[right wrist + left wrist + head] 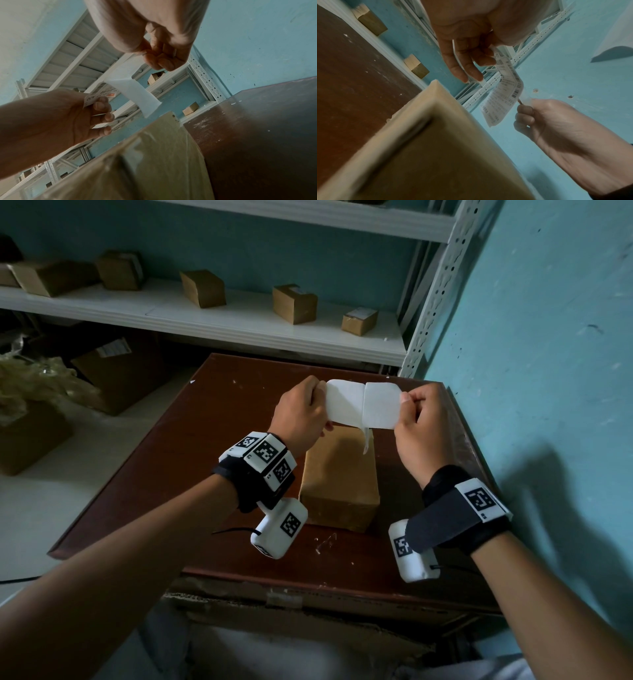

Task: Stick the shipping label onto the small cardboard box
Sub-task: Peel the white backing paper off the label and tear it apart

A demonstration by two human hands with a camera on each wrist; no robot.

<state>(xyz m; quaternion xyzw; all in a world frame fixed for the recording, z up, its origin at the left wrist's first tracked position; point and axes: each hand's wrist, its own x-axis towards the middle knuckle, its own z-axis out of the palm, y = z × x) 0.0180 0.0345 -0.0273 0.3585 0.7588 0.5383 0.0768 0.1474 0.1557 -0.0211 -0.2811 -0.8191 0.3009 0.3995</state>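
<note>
A small cardboard box stands on the brown table, its top sealed with clear tape. Above its far end, both hands stretch the white shipping label flat, blank side up. My left hand pinches the left end and my right hand pinches the right end. A seam runs across the label's middle, and a loose strip of backing hangs from it toward the box. In the left wrist view the printed, barcoded side faces down.
White metal shelving behind the table carries several small cardboard boxes. A turquoise wall runs close along the table's right side. Larger cartons and crumpled plastic lie on the floor at the left.
</note>
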